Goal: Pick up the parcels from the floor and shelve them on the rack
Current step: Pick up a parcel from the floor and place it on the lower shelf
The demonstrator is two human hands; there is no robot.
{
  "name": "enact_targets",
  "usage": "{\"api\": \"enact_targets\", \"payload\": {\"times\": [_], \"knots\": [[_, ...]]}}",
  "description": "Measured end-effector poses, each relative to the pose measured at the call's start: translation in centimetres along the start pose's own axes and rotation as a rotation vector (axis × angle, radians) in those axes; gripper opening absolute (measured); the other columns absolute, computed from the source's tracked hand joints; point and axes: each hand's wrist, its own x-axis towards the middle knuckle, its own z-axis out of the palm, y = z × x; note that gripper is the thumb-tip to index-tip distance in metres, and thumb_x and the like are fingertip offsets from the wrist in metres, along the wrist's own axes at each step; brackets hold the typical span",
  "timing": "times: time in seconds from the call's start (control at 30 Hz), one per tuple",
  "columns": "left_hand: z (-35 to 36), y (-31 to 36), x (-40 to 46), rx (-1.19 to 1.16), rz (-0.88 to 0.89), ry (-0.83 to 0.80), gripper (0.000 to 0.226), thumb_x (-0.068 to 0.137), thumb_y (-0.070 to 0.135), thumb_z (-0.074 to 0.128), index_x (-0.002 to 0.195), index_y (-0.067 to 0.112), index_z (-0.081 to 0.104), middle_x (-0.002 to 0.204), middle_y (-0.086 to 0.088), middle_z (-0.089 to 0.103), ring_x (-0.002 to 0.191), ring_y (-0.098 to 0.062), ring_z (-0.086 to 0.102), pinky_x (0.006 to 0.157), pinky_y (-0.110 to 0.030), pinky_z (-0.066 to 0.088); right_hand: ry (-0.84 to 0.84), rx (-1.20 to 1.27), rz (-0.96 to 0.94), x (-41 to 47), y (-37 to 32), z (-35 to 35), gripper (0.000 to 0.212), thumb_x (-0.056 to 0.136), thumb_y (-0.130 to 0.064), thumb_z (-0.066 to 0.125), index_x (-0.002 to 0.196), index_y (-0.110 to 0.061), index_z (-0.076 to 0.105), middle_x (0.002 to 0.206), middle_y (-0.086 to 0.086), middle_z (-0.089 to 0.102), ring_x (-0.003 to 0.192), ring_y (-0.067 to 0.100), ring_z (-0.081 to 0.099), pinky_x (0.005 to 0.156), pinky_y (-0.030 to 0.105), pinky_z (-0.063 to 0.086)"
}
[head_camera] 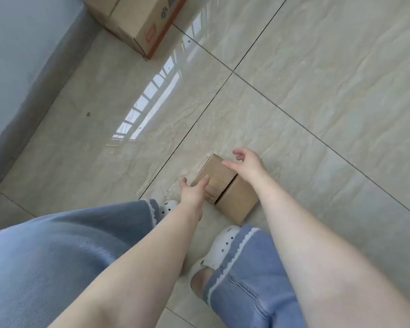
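Two small brown cardboard parcels lie side by side on the tiled floor just ahead of my feet: the farther parcel (217,177) and the nearer parcel (239,201). My left hand (193,191) reaches down to the left edge of the farther parcel, fingers apart, fingertips touching its top. Above that parcel's right side hovers my right hand (247,165), fingers spread, holding nothing. A larger cardboard box (137,22) with red print stands on the floor at the top, near the wall. No rack is in view.
A grey wall and skirting (21,79) run along the left. My legs in blue trousers and white clogs (219,248) stand directly behind the parcels. Glossy beige tiles (317,91) stretch to the right and ahead.
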Motion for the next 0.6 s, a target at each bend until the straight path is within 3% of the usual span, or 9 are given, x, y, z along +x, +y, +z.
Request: {"api": "enact_targets", "payload": {"times": [0.2,0.4,0.6], "knots": [[1.5,-1.4,5.8,-0.046,-0.009,-0.012,0.087,0.090,0.032,0.070,0.160,0.026,0.018,0.159,-0.008,0.037,0.142,-0.027,0.043,0.116,-0.042,0.036,-0.082,-0.296,0.021,3.8,1.3,1.8,0.063,0.074,-0.055,0.073,0.128,-0.026,0.058,0.130,-0.005,0.063,0.126,0.016,0.056,0.112,0.038,0.033],[1.7,-1.3,5.6,-0.060,0.046,0.048,0.075,0.084,0.031,0.077,0.148,0.017,0.041,0.144,-0.012,0.054,0.127,-0.029,0.057,0.110,-0.045,0.046,-0.081,-0.250,-0.033,3.4,0.5,1.7,0.054,0.076,-0.054,0.071,0.125,-0.030,0.065,0.126,-0.003,0.068,0.122,0.019,0.059,0.109,0.038,0.037],[-0.3,2.0,-1.6,-0.065,0.152,0.071,0.066,0.083,0.028,0.079,0.139,0.013,0.048,0.128,-0.012,0.065,0.114,-0.028,0.065,0.104,-0.046,0.051,-0.036,0.025,-0.094,-2.2,-3.2,-1.0,0.070,0.059,-0.058,0.075,0.118,-0.020,0.071,0.113,0.000,0.074,0.107,0.020,0.068,0.098,0.038,0.051]]}}
